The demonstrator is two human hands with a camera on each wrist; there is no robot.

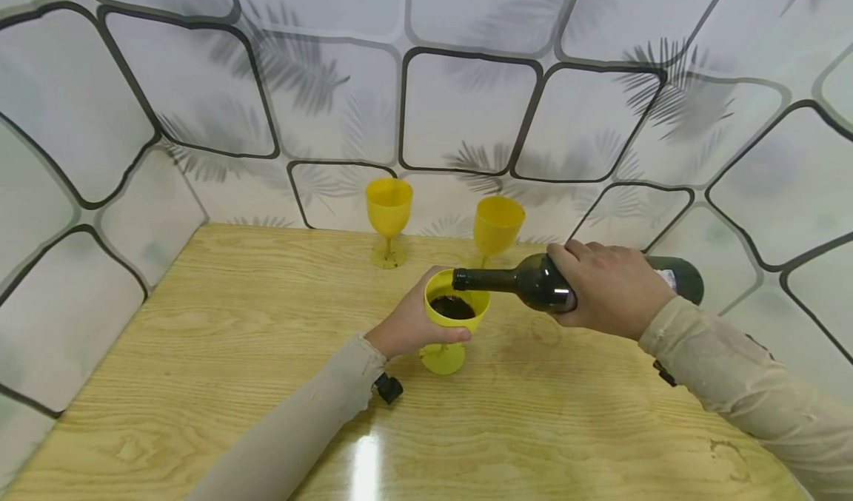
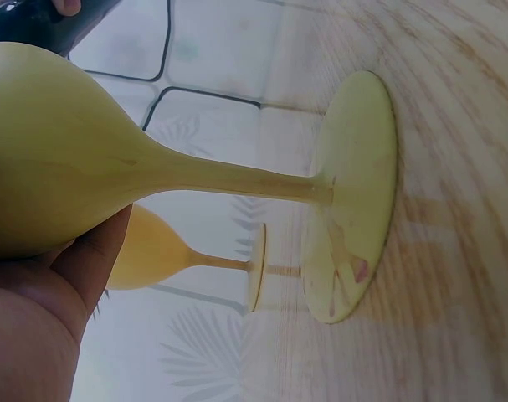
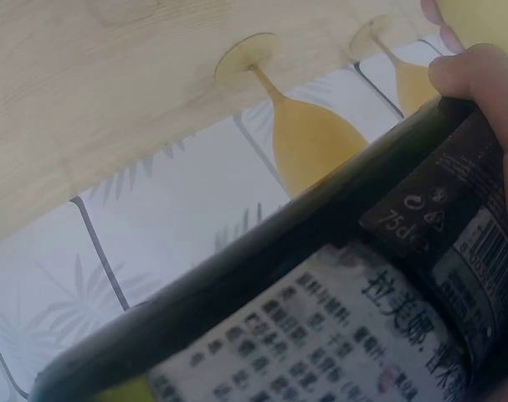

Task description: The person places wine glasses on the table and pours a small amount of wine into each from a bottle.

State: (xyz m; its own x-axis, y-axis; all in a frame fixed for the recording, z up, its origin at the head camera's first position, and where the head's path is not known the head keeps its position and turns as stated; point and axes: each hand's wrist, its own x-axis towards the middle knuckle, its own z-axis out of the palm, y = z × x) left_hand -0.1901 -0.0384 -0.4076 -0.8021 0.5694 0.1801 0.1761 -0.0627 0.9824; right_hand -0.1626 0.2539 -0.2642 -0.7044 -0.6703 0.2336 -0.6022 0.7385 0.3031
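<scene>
- The left hand (image 1: 408, 327) grips the bowl of the front yellow goblet (image 1: 474, 320), whose foot seems to rest on the wood-grain table (image 1: 266, 323).
- The right hand (image 1: 609, 286) is wrapped round the dark green wine bottle (image 1: 536, 283), which lies nearly level with its mouth over that goblet's rim.
- Pouring looks under way or briefly checked: dark liquid (image 1: 453, 307) sits in the front goblet, below the rim; no clear stream can be made out.
- Behind stand a back-left goblet (image 1: 389, 212) and a back-right goblet (image 1: 497, 226), both out of hand; whether either holds liquid cannot be told, so what is left there is uncertain.
- The bottle's white label (image 3: 312, 335) carries Chinese print, the large characters reading "拉美娜"; the smaller lines are mostly blurred.
- Its dark label (image 3: 454, 218) shows "75cl", recycling-type symbols and a barcode (image 3: 488, 255); I cannot read a brand in Latin letters.
</scene>
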